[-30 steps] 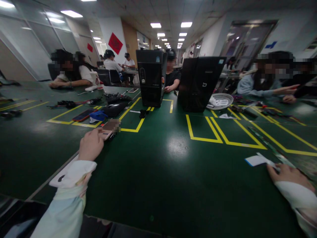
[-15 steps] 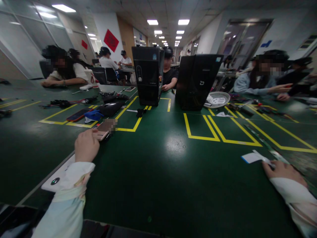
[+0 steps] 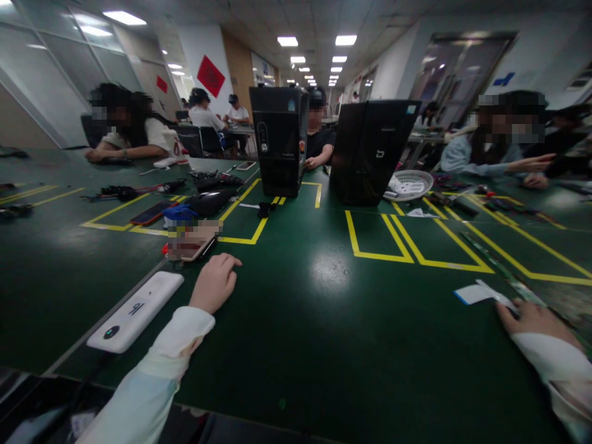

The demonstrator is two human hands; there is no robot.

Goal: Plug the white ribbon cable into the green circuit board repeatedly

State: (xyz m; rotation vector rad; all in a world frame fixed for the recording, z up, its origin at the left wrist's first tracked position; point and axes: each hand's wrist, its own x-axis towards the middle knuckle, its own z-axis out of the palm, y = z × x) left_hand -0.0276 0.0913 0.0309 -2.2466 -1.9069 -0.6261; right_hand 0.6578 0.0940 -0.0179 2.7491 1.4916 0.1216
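My left hand [image 3: 215, 282] hovers over or rests on the green table just right of a phone [image 3: 197, 240], its fingers loosely stretched forward and holding nothing. Left of my wrist lies a white power bank [image 3: 136, 313] with a small round display. At the right, my right hand [image 3: 539, 320] lies low on the table, fingers apart. Close to its fingertips is a white flat ribbon cable [image 3: 474, 293] with a blue end, beside a long thin green strip [image 3: 504, 268] that looks like a circuit board. Whether those fingers touch either one, I cannot tell.
Two black computer towers [image 3: 280, 148] [image 3: 374, 154] stand at the far middle. Beyond the right one is a white basket [image 3: 409, 184]. Yellow tape [image 3: 383, 256] outlines areas on the table. Dark cables and a blue item [image 3: 180, 213] lie at left. Several people sit around.
My left hand has moved right, away from the phone, uncovering the power bank. The phone now lies by itself. My right hand stays about where it was; the view has shifted slightly.
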